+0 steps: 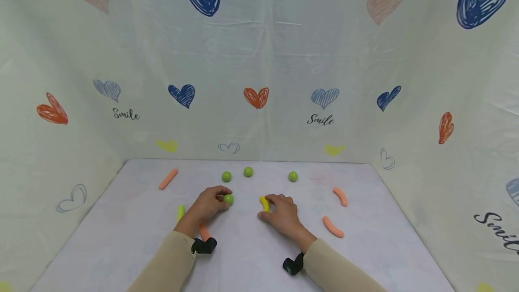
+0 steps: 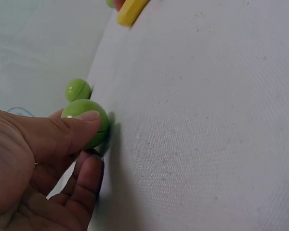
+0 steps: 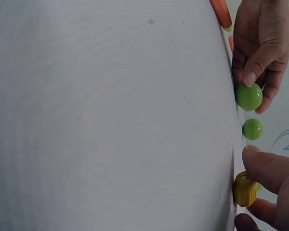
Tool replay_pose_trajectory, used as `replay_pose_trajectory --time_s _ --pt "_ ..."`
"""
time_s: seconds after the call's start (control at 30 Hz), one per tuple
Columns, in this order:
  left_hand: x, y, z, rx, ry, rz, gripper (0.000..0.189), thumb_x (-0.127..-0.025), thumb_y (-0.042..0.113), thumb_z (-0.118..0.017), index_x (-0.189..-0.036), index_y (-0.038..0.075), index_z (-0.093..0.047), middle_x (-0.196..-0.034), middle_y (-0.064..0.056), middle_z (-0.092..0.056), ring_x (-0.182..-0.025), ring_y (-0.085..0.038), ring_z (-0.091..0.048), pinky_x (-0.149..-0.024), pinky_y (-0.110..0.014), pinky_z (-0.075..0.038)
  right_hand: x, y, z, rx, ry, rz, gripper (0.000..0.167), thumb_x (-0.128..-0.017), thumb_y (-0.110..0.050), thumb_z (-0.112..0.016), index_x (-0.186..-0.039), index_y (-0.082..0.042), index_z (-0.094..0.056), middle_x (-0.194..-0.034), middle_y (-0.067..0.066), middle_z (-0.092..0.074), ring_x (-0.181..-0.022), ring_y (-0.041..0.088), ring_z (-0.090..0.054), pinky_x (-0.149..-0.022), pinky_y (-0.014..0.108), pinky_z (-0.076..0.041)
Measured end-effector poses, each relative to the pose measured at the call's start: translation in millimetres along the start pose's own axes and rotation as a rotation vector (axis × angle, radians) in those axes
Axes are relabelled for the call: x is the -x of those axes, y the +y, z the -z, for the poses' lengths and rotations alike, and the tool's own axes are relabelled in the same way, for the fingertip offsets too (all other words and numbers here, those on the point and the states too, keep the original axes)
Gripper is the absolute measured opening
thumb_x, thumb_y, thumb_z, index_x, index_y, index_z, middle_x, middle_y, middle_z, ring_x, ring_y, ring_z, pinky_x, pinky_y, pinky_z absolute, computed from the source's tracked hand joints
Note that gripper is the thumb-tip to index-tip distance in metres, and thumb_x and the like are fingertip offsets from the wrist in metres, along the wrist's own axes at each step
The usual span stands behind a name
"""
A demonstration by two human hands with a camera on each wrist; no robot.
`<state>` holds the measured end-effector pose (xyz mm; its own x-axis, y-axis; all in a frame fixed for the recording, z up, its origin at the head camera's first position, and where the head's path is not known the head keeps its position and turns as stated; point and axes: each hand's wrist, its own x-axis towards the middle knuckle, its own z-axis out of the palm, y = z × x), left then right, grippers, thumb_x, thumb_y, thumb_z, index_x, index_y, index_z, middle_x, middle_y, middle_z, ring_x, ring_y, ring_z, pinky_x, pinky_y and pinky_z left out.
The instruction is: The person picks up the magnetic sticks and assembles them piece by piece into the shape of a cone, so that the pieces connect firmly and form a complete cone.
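Observation:
A glossy green ball, with a seam around it, is pinched between the thumb and fingers of my left hand just over the white table. In the left wrist view the thumb lies across the ball. My right hand has thumb and fingers curled about a small curved yellow toy banana on the table. The right wrist view shows the faceted end of the banana between thumb and fingers; their exact contact is partly hidden. Behind the hands sit more green balls, including one at the left.
Orange curved sticks lie at the right, one farther back and one nearer. Another orange stick is at the back left. Partly behind the left arm are a yellow-green stick and an orange one. Heart-printed cloth surrounds the table.

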<state>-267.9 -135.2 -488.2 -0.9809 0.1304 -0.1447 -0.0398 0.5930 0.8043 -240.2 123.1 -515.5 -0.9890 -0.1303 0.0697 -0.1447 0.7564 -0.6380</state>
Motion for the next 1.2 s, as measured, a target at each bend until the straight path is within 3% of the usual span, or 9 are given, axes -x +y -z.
replay_pose_trajectory --time_s 0.23,0.37,0.67,0.87,1.03,1.2 --pt "-2.4 0.8 -5.5 -0.117 0.014 -0.030 0.041 -0.083 0.011 -0.090 -0.118 0.010 -0.069 -0.111 -0.009 -0.062 -0.101 -0.024 -0.059 -0.092 -0.045 -0.053 0.0 -2.3 0.2 0.031 0.021 -0.005 0.048 -0.087 -0.023 -0.082 -0.132 -0.009 -0.071 -0.124 0.009 -0.071 -0.108 0.028 -0.055 -0.093 0.050 -0.040" --pt "-3.5 2.4 -8.5 -0.175 0.029 -0.050 0.039 -0.081 0.008 -0.090 -0.112 0.010 -0.068 -0.102 -0.008 -0.059 -0.093 -0.023 -0.055 -0.086 -0.043 -0.050 0.6 -2.6 0.2 0.048 0.033 -0.009 0.044 -0.088 -0.018 -0.080 -0.129 -0.008 -0.073 -0.120 0.008 -0.071 -0.106 0.027 -0.055 -0.090 0.048 -0.042" --pt "0.2 8.4 -13.9 -0.096 -0.039 -0.046 0.033 -0.087 0.006 -0.084 -0.117 0.013 -0.072 -0.110 -0.001 -0.071 -0.105 -0.020 -0.063 -0.100 -0.046 -0.053 -2.3 0.9 0.8 0.030 0.066 -0.002 0.026 -0.092 -0.020 -0.081 -0.115 -0.009 -0.078 -0.108 0.005 -0.072 -0.097 0.022 -0.057 -0.088 0.041 -0.045" --pt "3.4 14.5 -21.8 -0.111 -0.083 -0.076 0.036 -0.091 0.003 -0.079 -0.124 0.014 -0.074 -0.116 -0.002 -0.071 -0.109 -0.020 -0.064 -0.100 -0.046 -0.054 -2.5 2.4 1.7 0.012 0.078 0.009 0.017 -0.091 -0.022 -0.083 -0.103 -0.011 -0.079 -0.098 0.001 -0.072 -0.091 0.020 -0.059 -0.084 0.039 -0.048" --pt "5.6 18.5 -28.8 -0.169 -0.070 -0.107 0.037 -0.087 0.005 -0.084 -0.122 0.012 -0.075 -0.115 -0.006 -0.066 -0.105 -0.022 -0.062 -0.095 -0.045 -0.055 -3.1 3.5 2.0 -0.014 0.081 -0.015 0.014 -0.091 -0.020 -0.082 -0.101 -0.011 -0.077 -0.091 -0.001 -0.069 -0.087 0.017 -0.055 -0.080 0.035 -0.046" --pt "8.0 18.8 -37.0 -0.135 -0.058 -0.145 0.034 -0.087 0.005 -0.083 -0.120 0.012 -0.074 -0.106 0.000 -0.068 -0.099 -0.018 -0.062 -0.093 -0.043 -0.055 -1.0 4.0 2.3 -0.059 0.098 -0.041 0.014 -0.091 -0.017 -0.079 -0.102 -0.011 -0.075 -0.090 -0.002 -0.067 -0.084 0.015 -0.054 -0.077 0.032 -0.046"
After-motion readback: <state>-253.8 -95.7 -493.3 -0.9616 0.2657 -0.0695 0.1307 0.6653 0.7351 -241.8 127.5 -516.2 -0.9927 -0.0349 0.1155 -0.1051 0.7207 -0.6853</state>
